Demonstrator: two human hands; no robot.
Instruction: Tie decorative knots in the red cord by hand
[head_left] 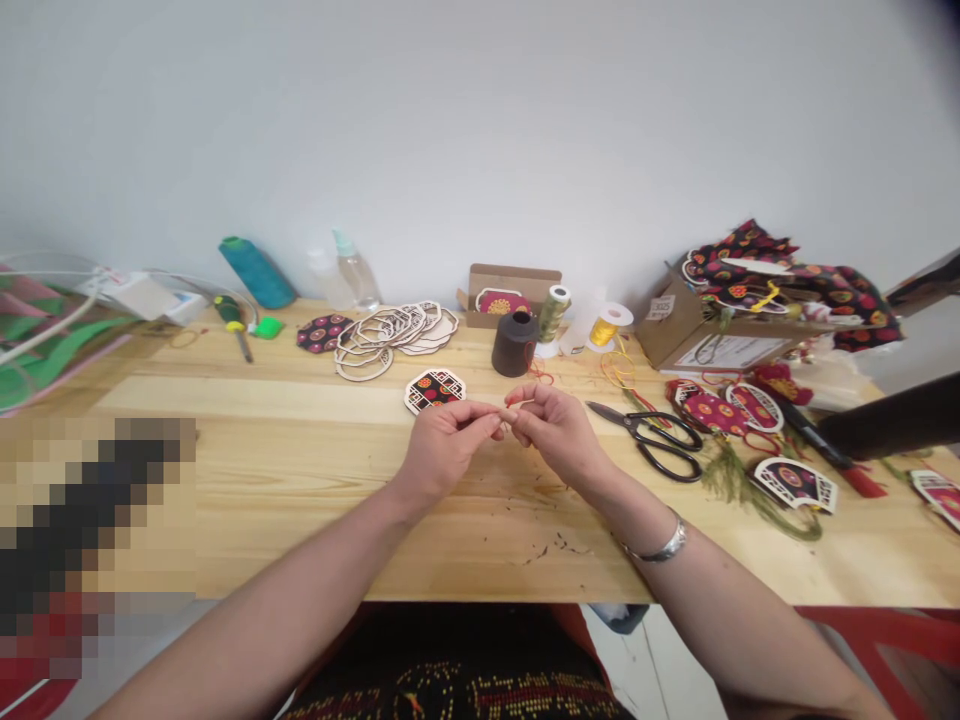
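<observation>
Over the middle of the table, my left hand (444, 445) and my right hand (555, 430) meet at the fingertips, both closed in a pinch. Between them is something tiny and thin, perhaps a pale strand; its kind is too small to tell. A bit of red shows at the right fingertips. Just behind my left hand lies a patterned fabric ornament (433, 390) with a pale cut-out frame. To the right of my right hand rest black-handled scissors (651, 435), blades pointing left.
Behind are a black thread cone (514, 345), a green thread spool (553, 315), a yellow thread spool (606, 328) and stacked wooden frames (405, 328). At right stand a cardboard box (667, 335) with fabric and a tasselled ornament (795, 487). A screwdriver (234, 325) lies left.
</observation>
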